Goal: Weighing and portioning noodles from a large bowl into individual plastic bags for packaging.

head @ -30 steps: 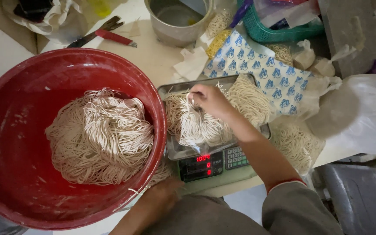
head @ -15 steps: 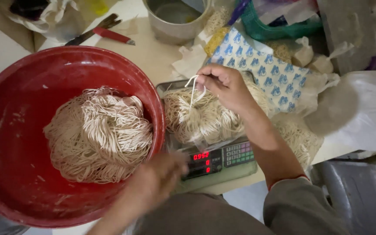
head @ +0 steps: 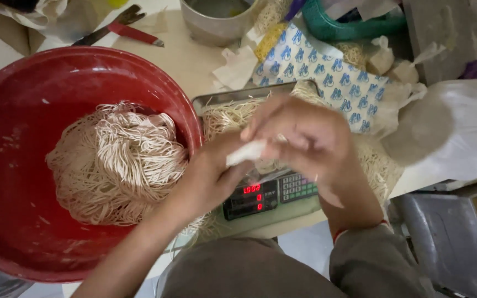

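Note:
My left hand (head: pixel 211 176) and my right hand (head: pixel 305 138) meet above a digital scale (head: pixel 271 193) with red lit digits. Between them they pinch a small white plastic piece (head: pixel 247 153); both hands are blurred by motion. Under the hands, a metal tray (head: pixel 233 95) on the scale holds a heap of thin pale noodles (head: pixel 224 118), mostly hidden by the hands. To the left, a big red bowl (head: pixel 183 105) holds a larger mound of the same noodles (head: pixel 117 160).
Red-handled pliers (head: pixel 122 27) and a metal pot (head: pixel 216 22) lie at the back. A blue-patterned white packet (head: pixel 327 77), a green basket (head: pixel 354 25) and a white plastic bag (head: pixel 459 127) crowd the right. Loose noodles (head: pixel 382 171) spill beside the scale. A grey seat (head: pixel 448 243) stands below right.
My right hand has left the noodles on the tray and come forward. My left hand has risen from below the scale to meet it, and a white piece is now between them.

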